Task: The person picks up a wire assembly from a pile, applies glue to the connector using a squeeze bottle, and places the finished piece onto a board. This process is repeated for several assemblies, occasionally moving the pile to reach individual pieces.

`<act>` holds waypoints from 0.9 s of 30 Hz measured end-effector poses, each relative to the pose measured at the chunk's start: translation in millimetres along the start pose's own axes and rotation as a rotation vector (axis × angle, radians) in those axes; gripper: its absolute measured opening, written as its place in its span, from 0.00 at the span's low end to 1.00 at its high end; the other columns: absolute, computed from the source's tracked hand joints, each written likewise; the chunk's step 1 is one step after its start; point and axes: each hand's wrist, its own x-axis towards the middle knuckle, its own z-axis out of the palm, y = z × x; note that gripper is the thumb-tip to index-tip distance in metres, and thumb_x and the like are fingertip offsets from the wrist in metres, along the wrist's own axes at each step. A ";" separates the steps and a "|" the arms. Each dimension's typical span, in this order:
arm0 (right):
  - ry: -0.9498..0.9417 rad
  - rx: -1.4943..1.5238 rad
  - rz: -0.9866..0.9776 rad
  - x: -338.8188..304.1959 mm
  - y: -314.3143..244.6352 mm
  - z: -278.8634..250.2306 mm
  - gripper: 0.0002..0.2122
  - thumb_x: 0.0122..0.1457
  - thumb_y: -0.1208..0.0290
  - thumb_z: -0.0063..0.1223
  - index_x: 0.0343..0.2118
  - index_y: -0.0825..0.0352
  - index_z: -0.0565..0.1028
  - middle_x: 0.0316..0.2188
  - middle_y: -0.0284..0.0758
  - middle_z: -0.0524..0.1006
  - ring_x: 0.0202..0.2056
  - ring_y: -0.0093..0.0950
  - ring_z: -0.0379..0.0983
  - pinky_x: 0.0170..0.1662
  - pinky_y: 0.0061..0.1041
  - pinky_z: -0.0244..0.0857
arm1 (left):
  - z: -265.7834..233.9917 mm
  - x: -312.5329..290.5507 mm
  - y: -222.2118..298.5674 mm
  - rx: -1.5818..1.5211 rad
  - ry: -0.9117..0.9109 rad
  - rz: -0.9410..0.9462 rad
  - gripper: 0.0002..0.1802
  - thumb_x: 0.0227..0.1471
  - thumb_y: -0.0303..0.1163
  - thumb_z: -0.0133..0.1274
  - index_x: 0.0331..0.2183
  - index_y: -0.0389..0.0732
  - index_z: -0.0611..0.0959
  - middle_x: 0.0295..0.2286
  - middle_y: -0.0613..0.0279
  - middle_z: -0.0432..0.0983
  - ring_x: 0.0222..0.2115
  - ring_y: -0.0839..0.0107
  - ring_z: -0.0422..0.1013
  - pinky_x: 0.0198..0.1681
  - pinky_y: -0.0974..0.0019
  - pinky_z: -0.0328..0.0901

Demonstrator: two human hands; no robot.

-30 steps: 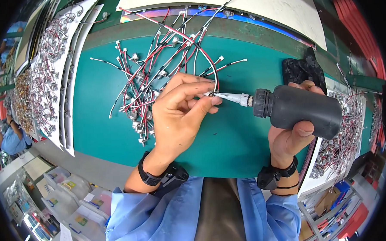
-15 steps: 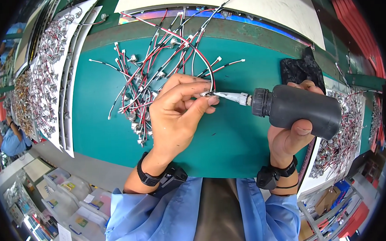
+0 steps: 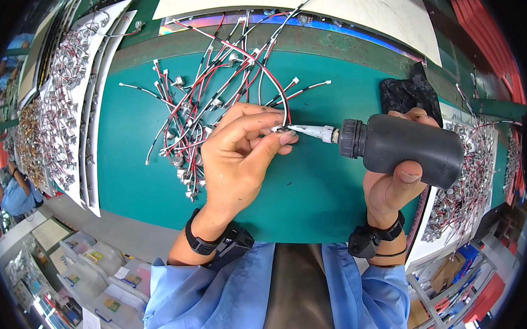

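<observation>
My left hand (image 3: 239,151) pinches a small wired component (image 3: 282,128) between thumb and fingers, its body mostly hidden by the fingertips. From it a red, white and black wire lead (image 3: 276,76) arches up and away to the far left. My right hand (image 3: 402,185) grips a black squeeze bottle (image 3: 413,149) lying on its side, with its pale tapered nozzle (image 3: 312,130) pointing left. The nozzle's tip meets the component at my left fingertips. Behind and left of that hand, a loose pile of similar wired metal components (image 3: 184,159) spreads over the green mat (image 3: 312,203).
A crumpled black cloth or bag (image 3: 412,93) lies at the mat's far right. White boards (image 3: 91,154) carrying many wired components flank the left, with more components (image 3: 462,197) on the right. Clear plastic bins (image 3: 83,272) stand lower left. Another person in blue (image 3: 18,196) is at far left.
Both hands keep their grip, and the nozzle stays at the component. The hands and bottle shift only very slightly left in the picture, along with the surroundings.
</observation>
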 end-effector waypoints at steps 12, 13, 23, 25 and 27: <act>0.012 -0.043 -0.040 1.8 0.9 -2.6 0.33 0.43 0.54 0.59 0.47 0.69 0.60 0.44 0.37 0.61 0.45 0.33 0.63 0.46 0.32 0.64 | -1.3 0.1 -1.8 -0.062 -0.019 -0.001 0.11 0.43 0.10 0.45 0.33 0.27 0.74 0.34 0.53 0.67 0.31 0.65 0.73 0.33 0.72 0.71; 0.012 -0.043 -0.041 1.7 1.1 -2.4 0.33 0.43 0.54 0.59 0.47 0.69 0.60 0.44 0.37 0.61 0.45 0.33 0.63 0.46 0.32 0.64 | -1.5 0.2 -1.8 -0.065 -0.023 -0.003 0.11 0.43 0.10 0.45 0.33 0.27 0.74 0.34 0.53 0.67 0.31 0.64 0.73 0.33 0.72 0.71; -0.001 -0.014 -0.066 2.6 3.8 -3.7 0.32 0.44 0.56 0.58 0.47 0.70 0.59 0.44 0.39 0.62 0.43 0.35 0.65 0.44 0.32 0.65 | -1.6 -1.3 -1.7 -0.062 -0.038 -0.024 0.10 0.44 0.11 0.45 0.33 0.26 0.74 0.35 0.52 0.66 0.32 0.62 0.72 0.33 0.71 0.71; -0.013 -0.004 -0.080 4.0 4.7 -3.8 0.31 0.45 0.57 0.58 0.47 0.70 0.59 0.44 0.40 0.62 0.42 0.35 0.66 0.44 0.32 0.65 | -1.4 -1.5 -1.5 -0.076 -0.037 -0.034 0.10 0.44 0.11 0.45 0.33 0.26 0.73 0.36 0.51 0.66 0.33 0.61 0.72 0.33 0.71 0.71; -0.030 -0.021 -0.067 5.9 5.5 -3.2 0.29 0.46 0.61 0.57 0.46 0.72 0.59 0.42 0.40 0.64 0.40 0.34 0.67 0.44 0.31 0.64 | -2.0 -0.8 -0.6 -0.073 -0.039 -0.036 0.10 0.44 0.11 0.45 0.33 0.26 0.73 0.36 0.51 0.66 0.32 0.61 0.72 0.32 0.71 0.71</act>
